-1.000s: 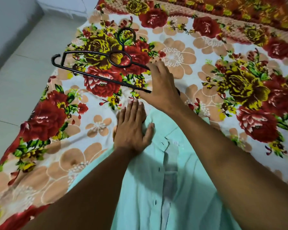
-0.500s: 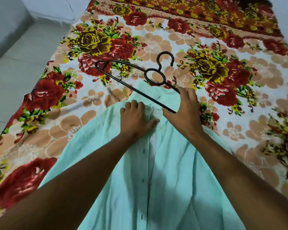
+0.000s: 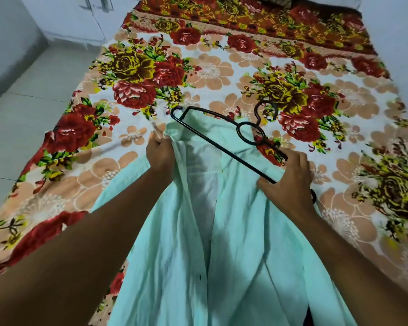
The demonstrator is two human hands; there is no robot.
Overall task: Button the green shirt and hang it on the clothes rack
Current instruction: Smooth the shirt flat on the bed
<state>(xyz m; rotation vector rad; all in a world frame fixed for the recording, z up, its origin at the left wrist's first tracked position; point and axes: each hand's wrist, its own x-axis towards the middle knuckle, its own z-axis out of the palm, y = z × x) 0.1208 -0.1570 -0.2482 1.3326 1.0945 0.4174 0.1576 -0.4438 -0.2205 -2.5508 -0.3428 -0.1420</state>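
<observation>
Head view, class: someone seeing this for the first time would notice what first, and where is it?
Probably the loud floral bedspread filling the frame. Then the green shirt down the middle, its collar opened by the left hand. Last, the black hanger slanting over the collar, gripped at its near end by the right hand.

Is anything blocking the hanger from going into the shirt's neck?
Nothing visible. The left hand holds the green shirt open at the collar, and the right hand holds the black hanger just above it.
</observation>
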